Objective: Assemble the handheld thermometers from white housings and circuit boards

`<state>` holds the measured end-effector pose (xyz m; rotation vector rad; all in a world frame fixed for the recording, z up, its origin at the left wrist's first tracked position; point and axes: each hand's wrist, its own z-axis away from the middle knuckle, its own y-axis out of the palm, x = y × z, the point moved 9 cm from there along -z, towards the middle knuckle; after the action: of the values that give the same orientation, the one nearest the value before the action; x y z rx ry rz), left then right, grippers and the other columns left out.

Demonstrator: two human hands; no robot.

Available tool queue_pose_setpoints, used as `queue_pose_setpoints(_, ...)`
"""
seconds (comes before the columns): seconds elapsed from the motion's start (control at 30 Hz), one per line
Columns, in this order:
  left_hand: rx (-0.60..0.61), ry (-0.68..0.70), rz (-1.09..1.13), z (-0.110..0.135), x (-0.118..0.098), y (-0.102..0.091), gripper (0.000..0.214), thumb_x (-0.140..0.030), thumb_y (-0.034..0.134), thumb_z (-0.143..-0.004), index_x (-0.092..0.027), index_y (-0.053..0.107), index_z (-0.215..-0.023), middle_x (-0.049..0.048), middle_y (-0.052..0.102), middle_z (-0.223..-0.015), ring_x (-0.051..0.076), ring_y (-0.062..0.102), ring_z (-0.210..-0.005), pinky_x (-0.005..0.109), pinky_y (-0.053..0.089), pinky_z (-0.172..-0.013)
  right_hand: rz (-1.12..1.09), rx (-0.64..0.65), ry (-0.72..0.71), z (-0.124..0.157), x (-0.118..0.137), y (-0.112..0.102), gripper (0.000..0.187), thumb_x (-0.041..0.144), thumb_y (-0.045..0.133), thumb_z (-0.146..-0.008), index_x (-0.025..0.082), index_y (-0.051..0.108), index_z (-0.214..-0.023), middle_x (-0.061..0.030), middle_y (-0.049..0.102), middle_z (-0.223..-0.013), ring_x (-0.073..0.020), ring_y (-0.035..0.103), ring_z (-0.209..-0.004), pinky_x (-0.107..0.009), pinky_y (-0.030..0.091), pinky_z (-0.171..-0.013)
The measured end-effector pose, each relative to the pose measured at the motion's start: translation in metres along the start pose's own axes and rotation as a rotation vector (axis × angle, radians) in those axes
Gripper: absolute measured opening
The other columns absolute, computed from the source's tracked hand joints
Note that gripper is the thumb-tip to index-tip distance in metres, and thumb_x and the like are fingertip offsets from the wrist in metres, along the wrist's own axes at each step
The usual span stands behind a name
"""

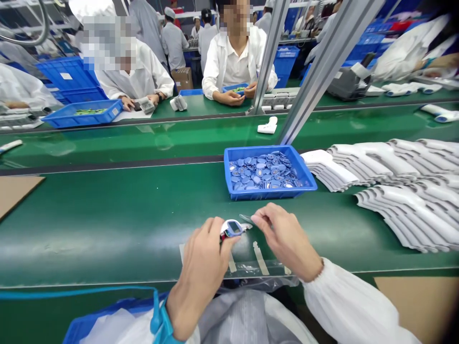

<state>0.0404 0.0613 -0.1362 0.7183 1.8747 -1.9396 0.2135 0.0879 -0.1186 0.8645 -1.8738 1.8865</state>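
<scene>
Rnded plstc device (pixel 234 228), thin clr pc (pixel 245 218)

White sleeves (pixel 353 298), gathered cuff (pixel 320 271), blue wrist strap (pixel 166 326), blue cord (pixel 89 291)

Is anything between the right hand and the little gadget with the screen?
Only the clear strip the right hand pinches, poking into the gap. Nothing else visible blocks the way to the gadget in the left hand.
</scene>
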Motion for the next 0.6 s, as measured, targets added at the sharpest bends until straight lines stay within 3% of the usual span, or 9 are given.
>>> queue_pose_setpoints(0.1, -0.065, -0.029, 0.135, -0.005, 0.013, -0.012, 0.011, -0.033, 0.061, -0.095, -0.023, 0.060, -0.095, 0.0006, 0.065, -0.092, 0.021, 0.057, -0.083, 0.032, 0.039, -0.075, 0.116, -0.060, 0.015, -0.008, -0.022, -0.004, 0.034, 0.044, 0.041, -0.101, 0.023, 0.060, -0.083, -0.0024, 0.064, -0.085, -0.0193, 0.058, -0.080, -0.033, 0.035, -0.069)
queue_pose_setpoints(0.23, -0.001, -0.082, 0.468, -0.012, 0.026, -0.011, 0.011, -0.032, 0.067, -0.090, -0.023, 0.063, -0.097, -0.0034, 0.066, -0.086, 0.016, 0.058, -0.079, 0.026, 0.041, -0.072, 0.352, -0.019, 0.139, -0.008, -0.078, 0.002, 0.030, 0.045, 0.044, -0.093, 0.023, 0.056, -0.076, -0.0052, 0.065, -0.080, -0.0222, 0.060, -0.074, -0.034, 0.033, -0.064)
queue_pose_setpoints(0.37, 0.050, -0.105, 0.593, -0.012, 0.028, -0.006, 0.015, -0.033, 0.069, -0.088, -0.023, 0.064, -0.098, -0.0032, 0.066, -0.085, 0.015, 0.057, -0.078, 0.025, 0.042, -0.072, 0.191, -0.111, 0.169, 0.008, -0.118, -0.007, 0.033, 0.056, 0.053, -0.085, 0.024, 0.056, -0.093, -0.0039, 0.066, -0.079, -0.0191, 0.058, -0.062, -0.033, 0.041, -0.061)
queue_pose_setpoints(0.47, 0.096, -0.137, 0.680, -0.010, 0.027, -0.001, 0.020, -0.038, 0.067, -0.089, -0.023, 0.065, -0.100, -0.0004, 0.067, -0.092, 0.017, 0.058, -0.085, 0.025, 0.044, -0.076, 0.089, -0.149, 0.196, 0.022, -0.137, -0.038, 0.040, 0.060, 0.056, -0.084, 0.023, 0.062, -0.098, -0.0034, 0.067, -0.080, -0.0192, 0.060, -0.066, -0.034, 0.047, -0.064)
queue_pose_setpoints(0.6, 0.187, -0.353, 0.953, -0.004, 0.036, 0.015, 0.047, -0.056, 0.068, -0.085, -0.023, 0.064, -0.118, 0.0051, 0.068, -0.112, 0.020, 0.061, -0.093, 0.027, 0.049, -0.082, 0.287, -0.272, 0.326, 0.014, -0.164, -0.114, 0.033, 0.047, 0.054, -0.089, 0.019, 0.069, -0.096, -0.0067, 0.071, -0.089, -0.0211, 0.064, -0.077, -0.036, 0.050, -0.078)
